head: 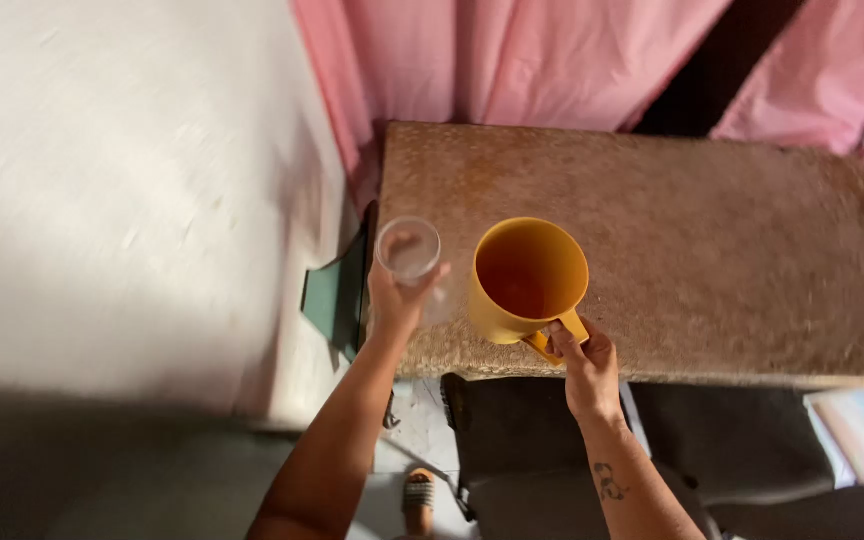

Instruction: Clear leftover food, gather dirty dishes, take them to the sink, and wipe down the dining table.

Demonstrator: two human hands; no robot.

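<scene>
Two containers are in hand — one clear, round drinking glass, which looks empty, gripped from below by the left hand at the table's left edge, and one yellow plastic jug, smooth-walled, its inside shadowed so any contents cannot be told, whose handle the right hand clasps near the front edge. Both stand just beside each other over one brown speckled stone tabletop — rough and grainy — with pink cloth curtains hanging behind and a white plastered wall to the left.
</scene>
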